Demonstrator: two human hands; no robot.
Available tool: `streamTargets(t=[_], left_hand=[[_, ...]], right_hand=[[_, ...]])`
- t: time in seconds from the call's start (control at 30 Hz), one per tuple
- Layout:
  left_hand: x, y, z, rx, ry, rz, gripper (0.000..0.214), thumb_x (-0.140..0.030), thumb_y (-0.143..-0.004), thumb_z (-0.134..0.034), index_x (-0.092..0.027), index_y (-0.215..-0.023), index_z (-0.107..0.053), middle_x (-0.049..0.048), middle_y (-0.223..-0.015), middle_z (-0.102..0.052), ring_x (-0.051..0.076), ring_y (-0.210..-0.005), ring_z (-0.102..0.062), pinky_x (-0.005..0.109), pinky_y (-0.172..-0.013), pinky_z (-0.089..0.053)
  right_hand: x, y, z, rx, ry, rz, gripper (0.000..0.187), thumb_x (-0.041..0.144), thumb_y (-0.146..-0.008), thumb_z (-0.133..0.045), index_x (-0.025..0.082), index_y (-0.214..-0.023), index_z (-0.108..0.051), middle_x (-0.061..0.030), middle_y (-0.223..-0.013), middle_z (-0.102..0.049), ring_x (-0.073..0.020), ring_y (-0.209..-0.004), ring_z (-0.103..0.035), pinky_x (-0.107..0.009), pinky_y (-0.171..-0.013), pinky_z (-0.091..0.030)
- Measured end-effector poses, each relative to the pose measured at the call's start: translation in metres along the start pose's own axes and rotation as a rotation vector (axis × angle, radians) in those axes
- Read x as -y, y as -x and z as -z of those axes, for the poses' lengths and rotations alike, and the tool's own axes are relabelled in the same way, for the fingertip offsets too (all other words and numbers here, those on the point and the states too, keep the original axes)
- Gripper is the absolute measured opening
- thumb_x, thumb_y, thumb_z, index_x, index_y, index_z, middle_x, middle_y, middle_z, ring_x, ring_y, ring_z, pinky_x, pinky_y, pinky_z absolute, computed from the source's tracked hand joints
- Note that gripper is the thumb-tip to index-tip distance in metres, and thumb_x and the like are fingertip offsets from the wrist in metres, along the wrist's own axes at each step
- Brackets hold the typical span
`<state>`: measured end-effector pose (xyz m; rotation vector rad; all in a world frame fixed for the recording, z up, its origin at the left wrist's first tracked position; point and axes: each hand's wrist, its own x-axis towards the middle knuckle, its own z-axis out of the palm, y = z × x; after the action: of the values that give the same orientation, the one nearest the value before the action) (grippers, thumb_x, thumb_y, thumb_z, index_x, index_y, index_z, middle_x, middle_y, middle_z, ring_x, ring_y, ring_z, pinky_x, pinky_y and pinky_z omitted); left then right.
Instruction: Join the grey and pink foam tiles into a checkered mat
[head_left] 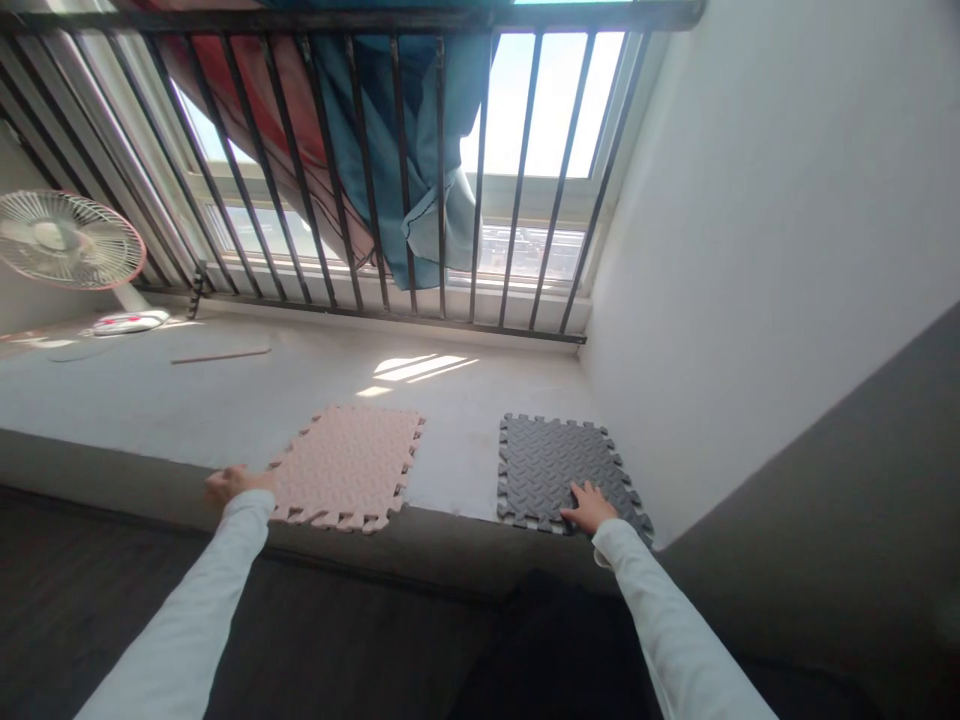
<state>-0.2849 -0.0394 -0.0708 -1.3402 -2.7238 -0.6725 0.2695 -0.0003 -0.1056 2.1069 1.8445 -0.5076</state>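
1. Where the ledge (225,395) runs below the window bars (405,170), two interlocking foam mats lie flat on it, well apart from each other.
2. The pink mat (346,465) lies to the left, its near edge at the front lip of the ledge.
3. The left hand (229,485) touches the pink mat's left edge; whether its fingers grip the edge or only rest against it cannot be told.
4. The grey mat (559,465) lies to the right, close beside the white wall (750,250).
5. The right hand (589,507) lies open and flat, fingers spread, on the near part of the grey mat, holding nothing.
6. Both arms wear white sleeves (667,620).
7. A fan (64,240) stands at the far left of the ledge, with a thin stick (220,355) lying near it.
8. Blue cloth (420,150) and red cloth (255,100) hang behind the bars.
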Motion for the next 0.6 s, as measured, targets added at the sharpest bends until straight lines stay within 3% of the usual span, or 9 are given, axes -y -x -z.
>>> streamTargets(t=[0.03, 0.07, 0.17, 0.23, 0.3, 0.4, 0.6], left_hand=[[-0.013, 0.007, -0.002, 0.014, -0.027, -0.015, 0.034, -0.024, -0.07, -0.041, -0.012, -0.1, -0.052, 0.0137, -0.105, -0.055, 0.029, -0.103, -0.048, 0.045, -0.088, -0.039], [-0.028, 0.016, -0.005, 0.086, -0.029, -0.119, 0.033, -0.024, -0.071, -0.041, -0.012, -0.1, -0.054, 0.0127, -0.107, -0.056, 0.025, -0.103, -0.049, 0.038, -0.09, -0.039], [-0.076, 0.053, -0.02, 0.408, -0.009, -0.713, 0.026, -0.025, -0.073, -0.043, -0.022, -0.093, -0.06, 0.0039, -0.105, -0.061, 0.018, -0.104, -0.05, 0.03, -0.094, -0.035], [-0.102, 0.078, -0.033, 0.538, -0.125, -0.926, 0.024, -0.027, -0.071, -0.049, -0.026, -0.092, -0.061, 0.0018, -0.108, -0.061, 0.019, -0.107, -0.048, 0.035, -0.095, -0.033], [-0.12, 0.095, -0.044, 0.637, -0.31, -0.987, 0.028, -0.024, -0.066, -0.057, -0.026, -0.094, -0.06, 0.0038, -0.111, -0.059, 0.022, -0.111, -0.045, 0.041, -0.095, -0.031], [-0.132, 0.103, -0.052, 0.694, -0.495, -0.969, 0.036, -0.018, -0.063, -0.061, -0.023, -0.098, -0.059, 0.0091, -0.114, -0.057, 0.025, -0.115, -0.042, 0.044, -0.093, -0.03], [-0.128, 0.09, -0.048, 0.713, -0.518, -0.893, 0.04, -0.022, -0.064, -0.062, -0.027, -0.103, -0.057, 0.0066, -0.116, -0.056, 0.023, -0.118, -0.039, 0.042, -0.093, -0.032]], right_hand=[[0.002, 0.0, 0.001, 0.009, 0.005, -0.003, 0.069, 0.046, -0.075, -0.048, 0.019, -0.134, -0.026, -0.0144, -0.142, -0.017, -0.0292, -0.129, -0.018, -0.042, -0.097, -0.027], [0.003, -0.001, 0.002, 0.018, 0.009, -0.006, 0.069, 0.046, -0.074, -0.049, 0.02, -0.134, -0.026, -0.0149, -0.142, -0.018, -0.0297, -0.129, -0.019, -0.042, -0.097, -0.027], [0.006, -0.002, 0.003, 0.041, 0.014, -0.016, 0.072, 0.046, -0.072, -0.052, 0.02, -0.134, -0.026, -0.0168, -0.141, -0.019, -0.0309, -0.128, -0.021, -0.044, -0.095, -0.029], [0.006, -0.002, 0.002, 0.052, 0.018, -0.027, 0.072, 0.045, -0.073, -0.051, 0.019, -0.135, -0.025, -0.0176, -0.141, -0.017, -0.0317, -0.128, -0.02, -0.045, -0.094, -0.029], [0.006, -0.001, 0.001, 0.055, 0.021, -0.033, 0.072, 0.045, -0.074, -0.049, 0.018, -0.136, -0.022, -0.0173, -0.142, -0.015, -0.032, -0.129, -0.017, -0.045, -0.095, -0.027], [0.006, 0.002, 0.0, 0.048, 0.025, -0.026, 0.07, 0.044, -0.076, -0.045, 0.018, -0.136, -0.02, -0.0156, -0.143, -0.013, -0.0306, -0.13, -0.015, -0.044, -0.097, -0.026], [0.009, 0.003, 0.002, 0.047, 0.032, -0.033, 0.072, 0.045, -0.075, -0.046, 0.017, -0.136, -0.021, -0.016, -0.143, -0.014, -0.0309, -0.129, -0.016, -0.044, -0.096, -0.026]])
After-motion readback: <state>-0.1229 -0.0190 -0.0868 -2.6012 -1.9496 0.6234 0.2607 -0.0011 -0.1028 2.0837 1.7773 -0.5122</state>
